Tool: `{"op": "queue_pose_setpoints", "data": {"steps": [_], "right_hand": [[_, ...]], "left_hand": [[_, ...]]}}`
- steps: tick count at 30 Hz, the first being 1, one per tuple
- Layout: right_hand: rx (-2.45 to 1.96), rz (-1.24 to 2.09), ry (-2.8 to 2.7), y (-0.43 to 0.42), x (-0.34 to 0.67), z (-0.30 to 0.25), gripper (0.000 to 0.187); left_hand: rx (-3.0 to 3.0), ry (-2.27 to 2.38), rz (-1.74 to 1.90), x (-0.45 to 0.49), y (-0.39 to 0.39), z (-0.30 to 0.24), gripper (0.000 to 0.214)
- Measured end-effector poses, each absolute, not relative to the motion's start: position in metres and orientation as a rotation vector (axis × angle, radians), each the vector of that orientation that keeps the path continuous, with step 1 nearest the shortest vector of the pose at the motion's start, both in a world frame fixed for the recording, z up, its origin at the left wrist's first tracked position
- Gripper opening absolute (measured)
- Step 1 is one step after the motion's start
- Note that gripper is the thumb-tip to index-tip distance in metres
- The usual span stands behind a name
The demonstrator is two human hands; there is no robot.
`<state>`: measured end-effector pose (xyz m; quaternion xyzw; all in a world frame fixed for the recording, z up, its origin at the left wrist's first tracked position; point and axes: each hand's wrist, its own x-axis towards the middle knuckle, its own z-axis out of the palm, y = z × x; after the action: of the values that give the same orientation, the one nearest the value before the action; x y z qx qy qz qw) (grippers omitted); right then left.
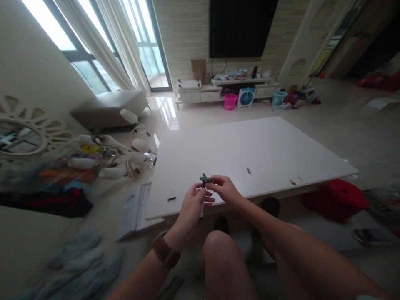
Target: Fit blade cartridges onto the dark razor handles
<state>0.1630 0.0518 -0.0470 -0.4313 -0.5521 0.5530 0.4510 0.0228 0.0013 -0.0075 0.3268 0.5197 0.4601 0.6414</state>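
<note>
My left hand (pixel 191 203) holds a razor (pixel 205 179) by its handle, which points down toward the table's near edge. The razor's head is dark with a green strip and faces up. My right hand (pixel 227 191) pinches the right end of that head between thumb and fingers. To the right on the white table (pixel 225 146) lies a small green piece (pixel 248 170) that looks like a razor cartridge. Left of my hands is a small black strip (pixel 171 198) with something clear beside it.
A small brown item (pixel 292 182) and a clear piece (pixel 300 179) lie near the table's right front edge. A red stool (pixel 339 200) stands close to that side. On the left are a chandelier (pixel 125 152) on the floor and white panels (pixel 134 210) against the table.
</note>
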Motion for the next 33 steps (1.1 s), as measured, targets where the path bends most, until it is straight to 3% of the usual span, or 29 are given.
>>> {"op": "queue_pose_setpoints", "data": {"steps": [6, 14, 22, 33], "right_hand": [[-1.028, 1.244, -1.402, 0.052, 0.167, -0.043, 0.031], [-0.959, 0.883, -1.652, 0.041, 0.169, -0.031, 0.014], [-0.925, 0.778, -1.674, 0.040, 0.169, -0.033, 0.015], [-0.925, 0.743, -1.596, 0.040, 0.164, -0.035, 0.012]], "left_hand": [[0.794, 1.219, 1.051, 0.022, 0.001, -0.004, 0.034], [0.898, 1.257, 0.975, 0.020, 0.001, -0.007, 0.029], [0.993, 1.256, 0.982, 0.019, 0.002, -0.009, 0.022], [1.001, 1.279, 0.982, 0.018, 0.007, -0.017, 0.031]]}}
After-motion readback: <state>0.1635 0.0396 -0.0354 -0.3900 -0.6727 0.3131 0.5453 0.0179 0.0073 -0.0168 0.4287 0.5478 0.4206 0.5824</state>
